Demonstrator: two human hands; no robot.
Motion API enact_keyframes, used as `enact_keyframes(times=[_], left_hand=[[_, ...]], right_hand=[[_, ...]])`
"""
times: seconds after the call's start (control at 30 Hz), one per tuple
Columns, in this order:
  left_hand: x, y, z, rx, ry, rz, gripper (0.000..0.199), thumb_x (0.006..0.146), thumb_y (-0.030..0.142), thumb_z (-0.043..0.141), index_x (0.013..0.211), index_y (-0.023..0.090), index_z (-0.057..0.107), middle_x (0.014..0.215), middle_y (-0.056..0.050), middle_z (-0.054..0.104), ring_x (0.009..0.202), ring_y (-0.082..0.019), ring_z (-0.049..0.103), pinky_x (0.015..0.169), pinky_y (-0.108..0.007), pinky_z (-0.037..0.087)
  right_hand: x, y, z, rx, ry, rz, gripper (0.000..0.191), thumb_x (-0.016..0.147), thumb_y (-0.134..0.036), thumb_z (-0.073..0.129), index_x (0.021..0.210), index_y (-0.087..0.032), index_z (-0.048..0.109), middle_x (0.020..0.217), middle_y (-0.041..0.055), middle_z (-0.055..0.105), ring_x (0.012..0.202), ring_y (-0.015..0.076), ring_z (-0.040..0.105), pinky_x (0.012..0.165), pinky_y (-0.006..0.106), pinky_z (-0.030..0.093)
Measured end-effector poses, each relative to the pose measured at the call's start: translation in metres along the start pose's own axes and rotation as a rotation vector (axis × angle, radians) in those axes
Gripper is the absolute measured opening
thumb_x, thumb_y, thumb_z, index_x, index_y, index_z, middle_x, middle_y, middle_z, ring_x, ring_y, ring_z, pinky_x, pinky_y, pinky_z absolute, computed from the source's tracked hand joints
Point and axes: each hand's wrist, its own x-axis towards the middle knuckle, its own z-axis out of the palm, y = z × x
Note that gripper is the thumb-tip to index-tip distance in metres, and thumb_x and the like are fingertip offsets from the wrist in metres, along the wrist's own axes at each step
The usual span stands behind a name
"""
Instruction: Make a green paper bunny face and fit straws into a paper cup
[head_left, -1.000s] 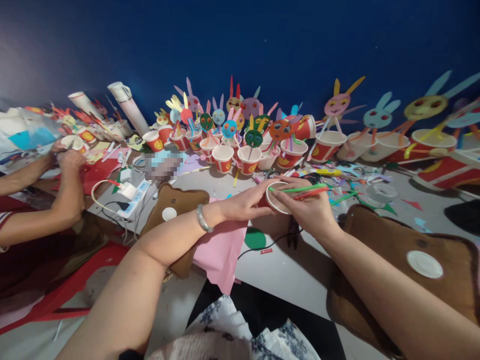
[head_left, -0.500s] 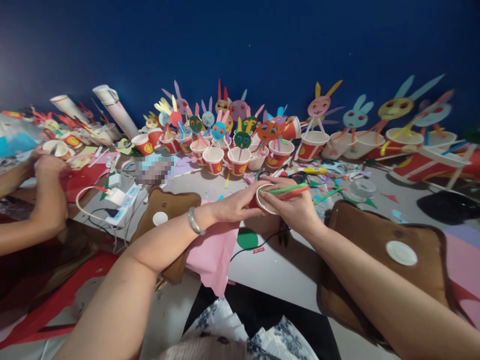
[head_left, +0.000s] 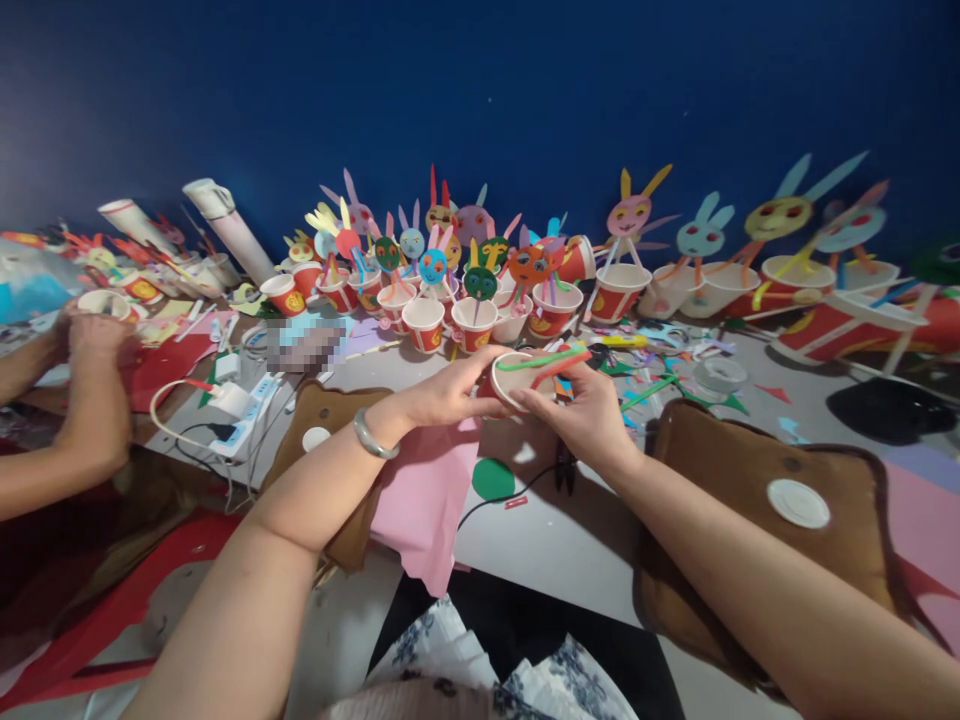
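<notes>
A red and white paper cup (head_left: 517, 372) is held between my two hands, its mouth tilted toward me. My left hand (head_left: 450, 390) grips its left side, fingers closed round the wall. With thumb at the rim, my right hand (head_left: 589, 410) grips the cup's right side. A green strip (head_left: 551, 358) and an orange-red strip (head_left: 559, 368) stick out over the rim to the right, close to my right fingers. Whether both strips are fixed to the cup I cannot tell. Below the hands lie a green paper disc (head_left: 493, 480) and a pink sheet (head_left: 427, 500).
Paper cups with rabbit faces, such as one white-rimmed cup (head_left: 424, 325), line the back. Brown cushions (head_left: 720, 540) lie on both sides. A power strip (head_left: 251, 415) with cables is left. Another person's hands (head_left: 101, 330) hold a cup. Scraps and a tape roll (head_left: 720, 375) lie right.
The cup has shifted slightly left and its mouth has turned more into view. My left hand has moved a little left with it, and the strips now lie across the opening.
</notes>
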Motion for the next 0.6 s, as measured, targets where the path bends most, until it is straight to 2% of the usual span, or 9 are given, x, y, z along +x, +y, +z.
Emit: enact_keyframes(times=[0.07, 0.13, 0.2, 0.27, 0.43, 0.6], left_hand=[[-0.001, -0.002, -0.01, -0.066, 0.069, -0.071, 0.065, 0.081, 0.046, 0.075, 0.135, 0.022, 0.047, 0.127, -0.012, 0.064, 0.114, -0.028, 0.065, 0.098, -0.042, 0.052], [0.0, -0.006, -0.021, -0.113, 0.162, -0.112, 0.068, 0.077, 0.046, 0.079, 0.131, 0.02, 0.047, 0.124, -0.013, 0.065, 0.113, -0.028, 0.065, 0.097, -0.043, 0.053], [0.0, -0.01, -0.032, -0.084, 0.256, -0.127, 0.069, 0.072, 0.044, 0.083, 0.125, 0.019, 0.049, 0.127, -0.014, 0.063, 0.117, -0.028, 0.063, 0.1, -0.043, 0.051], [0.0, -0.015, -0.041, -0.039, 0.316, -0.15, 0.067, 0.067, 0.043, 0.085, 0.117, 0.018, 0.05, 0.126, -0.013, 0.062, 0.112, -0.026, 0.065, 0.097, -0.041, 0.052], [-0.002, -0.014, -0.045, -0.026, 0.278, -0.188, 0.062, 0.065, 0.042, 0.085, 0.111, 0.018, 0.051, 0.11, -0.008, 0.065, 0.098, -0.022, 0.067, 0.084, -0.035, 0.054], [-0.003, -0.007, -0.041, -0.021, 0.229, -0.214, 0.061, 0.066, 0.043, 0.086, 0.109, 0.016, 0.052, 0.106, -0.006, 0.064, 0.096, -0.02, 0.064, 0.083, -0.032, 0.051]], right_hand=[[0.001, -0.001, -0.002, 0.025, 0.048, -0.001, 0.041, 0.078, -0.051, 0.076, 0.105, -0.022, 0.068, 0.11, 0.0099, 0.073, 0.105, 0.0294, 0.068, 0.095, 0.047, 0.052], [0.002, 0.0, -0.002, 0.069, 0.096, -0.011, 0.044, 0.083, -0.053, 0.071, 0.113, -0.022, 0.065, 0.117, 0.011, 0.071, 0.11, 0.0285, 0.066, 0.097, 0.048, 0.05], [0.003, 0.003, -0.002, 0.088, 0.12, -0.006, 0.04, 0.086, -0.052, 0.068, 0.112, -0.022, 0.063, 0.118, 0.0115, 0.07, 0.111, 0.0274, 0.065, 0.098, 0.048, 0.05], [0.003, 0.006, -0.001, 0.069, 0.12, 0.004, 0.035, 0.087, -0.048, 0.067, 0.11, -0.022, 0.063, 0.114, 0.0111, 0.071, 0.108, 0.0263, 0.066, 0.098, 0.047, 0.05], [0.002, 0.012, 0.004, 0.064, 0.049, 0.063, 0.035, 0.082, -0.045, 0.073, 0.107, -0.021, 0.065, 0.108, 0.0095, 0.072, 0.097, 0.0241, 0.068, 0.091, 0.045, 0.054], [0.0, 0.01, 0.007, 0.167, -0.039, 0.114, 0.039, 0.077, -0.052, 0.077, 0.099, -0.021, 0.068, 0.093, 0.0076, 0.074, 0.082, 0.0219, 0.07, 0.078, 0.04, 0.059]])
